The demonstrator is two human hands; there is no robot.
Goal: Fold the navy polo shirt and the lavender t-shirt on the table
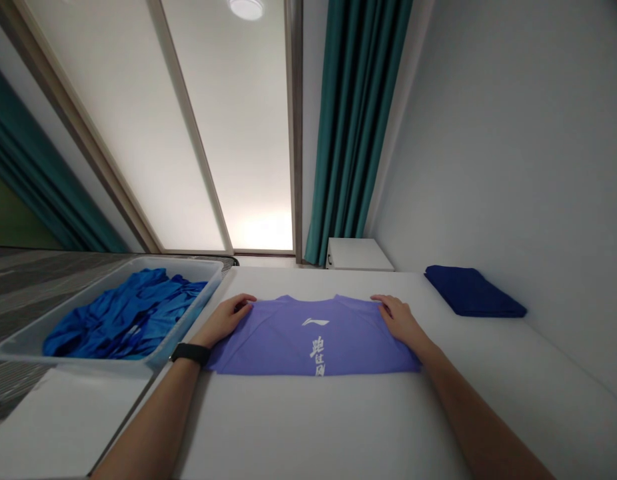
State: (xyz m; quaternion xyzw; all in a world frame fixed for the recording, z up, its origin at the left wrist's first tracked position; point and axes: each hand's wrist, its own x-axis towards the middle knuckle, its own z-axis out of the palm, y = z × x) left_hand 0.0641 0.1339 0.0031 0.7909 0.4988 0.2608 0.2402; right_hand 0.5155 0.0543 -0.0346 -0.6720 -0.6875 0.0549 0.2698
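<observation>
A purple T-shirt (283, 340) lies on the white table in front of me, doubled into a wide band with its neckline on the far side. White lettering and a white logo run down its middle. My left hand (232, 315), with a black band on the wrist, is at the shirt's far left shoulder, its thumb and fingers closed on the fabric edge. At the far right shoulder, my right hand (397, 319) has its fingers and thumb bent round the edge in the same way. The undersides of the fingertips are partly hidden.
To the left stands a translucent plastic bin (161, 350) with crumpled blue clothes (133, 310) inside. A folded dark blue garment (473, 292) lies on the table (308, 427) by the right wall. Beyond the table are a white cabinet (359, 253) and a teal curtain (361, 133).
</observation>
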